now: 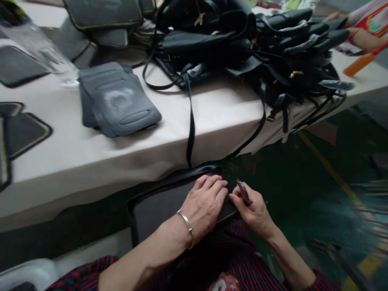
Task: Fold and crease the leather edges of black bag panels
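Striped cloth (242,266) over the lap at the bottom edge, forearms reaching up from it. Left hand (206,204) laid flat, palm down, fingers together, pressing on a black bag panel (157,210) held across the lap below the bench edge. Silver bangle (187,226) on the left wrist. Right hand (253,208) just beside the left, at the panel's right corner, thumb and forefinger pinching a small dark tool (243,191); blurred, kind not clear. Tool tip close to the left fingertips, contact with the panel not certain.

Black strap (190,125) hanging from the bench top over the edge, its end coming down to the panel's upper rim (188,173). Bench (212,117) covered in pale cloth. Stack of grey padded pieces (118,101) left of centre on it. Flat dark panels with yellowish edging (24,131) at the far left. More grey pieces (103,16) at the top. Clear plastic (39,48) at the upper left, blurred. Big heap of black bags (257,44) with straps and brass fittings at the upper right, some straps dangling over the edge. Another person's arm (363,36) at the top right corner, orange tool (359,64) near it. Green floor (303,182) with a yellow line to the right.
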The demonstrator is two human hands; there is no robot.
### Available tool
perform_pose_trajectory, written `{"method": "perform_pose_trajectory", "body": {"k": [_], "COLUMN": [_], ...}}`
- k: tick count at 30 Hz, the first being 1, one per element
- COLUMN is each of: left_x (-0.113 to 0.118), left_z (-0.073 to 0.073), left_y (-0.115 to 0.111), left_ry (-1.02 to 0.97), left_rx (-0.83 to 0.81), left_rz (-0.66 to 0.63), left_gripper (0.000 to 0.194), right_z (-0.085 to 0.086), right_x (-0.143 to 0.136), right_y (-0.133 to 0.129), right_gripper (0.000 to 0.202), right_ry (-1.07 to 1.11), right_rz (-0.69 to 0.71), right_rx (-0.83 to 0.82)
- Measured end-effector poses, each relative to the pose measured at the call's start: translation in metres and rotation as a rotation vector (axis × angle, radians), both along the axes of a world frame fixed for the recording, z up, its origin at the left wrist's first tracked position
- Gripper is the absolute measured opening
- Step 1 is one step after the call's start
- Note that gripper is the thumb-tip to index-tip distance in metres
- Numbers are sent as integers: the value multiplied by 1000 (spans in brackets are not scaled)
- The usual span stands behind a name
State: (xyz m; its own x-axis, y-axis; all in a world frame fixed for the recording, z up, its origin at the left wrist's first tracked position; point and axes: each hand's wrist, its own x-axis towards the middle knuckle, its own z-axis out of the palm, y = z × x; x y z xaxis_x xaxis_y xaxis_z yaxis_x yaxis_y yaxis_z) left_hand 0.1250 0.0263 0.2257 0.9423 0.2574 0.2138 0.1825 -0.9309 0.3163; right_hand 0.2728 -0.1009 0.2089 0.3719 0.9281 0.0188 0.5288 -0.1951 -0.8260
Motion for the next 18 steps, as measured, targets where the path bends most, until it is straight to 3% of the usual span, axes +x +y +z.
{"method": "perform_pose_trajectory", "body": {"k": [2, 4, 6, 8, 10, 14, 18], "left_x": [-26, -64, -105, -136, -151, -151, -156], "left_z": [4, 7, 7, 4, -1, -5, -3], "left_y": [16, 35, 51, 62, 66, 63, 64], "left_ry": [-10, -25, -35, -27, -64, -197, -148], "left_rx": [-56, -51, -152, -422, -574, -449, -311], "left_rz": [208, 528, 735, 755, 772, 817, 590], "left_gripper": [25, 49, 67, 49, 31, 19, 26], "right_z": [-4, -6, -2, 2, 5, 7, 10], "right_x": [10, 19, 25, 30, 35, 46, 51], "right_y": [16, 38, 64, 89, 107, 116, 111], "right_gripper": [17, 37, 41, 30, 24, 18, 20], "right_ry": [21, -99, -309, -503, -639, -775, -766], "right_rz": [-14, 7, 128, 333, 508, 614, 687], "right_rx": [-3, 91, 220, 310, 361, 407, 385]}}
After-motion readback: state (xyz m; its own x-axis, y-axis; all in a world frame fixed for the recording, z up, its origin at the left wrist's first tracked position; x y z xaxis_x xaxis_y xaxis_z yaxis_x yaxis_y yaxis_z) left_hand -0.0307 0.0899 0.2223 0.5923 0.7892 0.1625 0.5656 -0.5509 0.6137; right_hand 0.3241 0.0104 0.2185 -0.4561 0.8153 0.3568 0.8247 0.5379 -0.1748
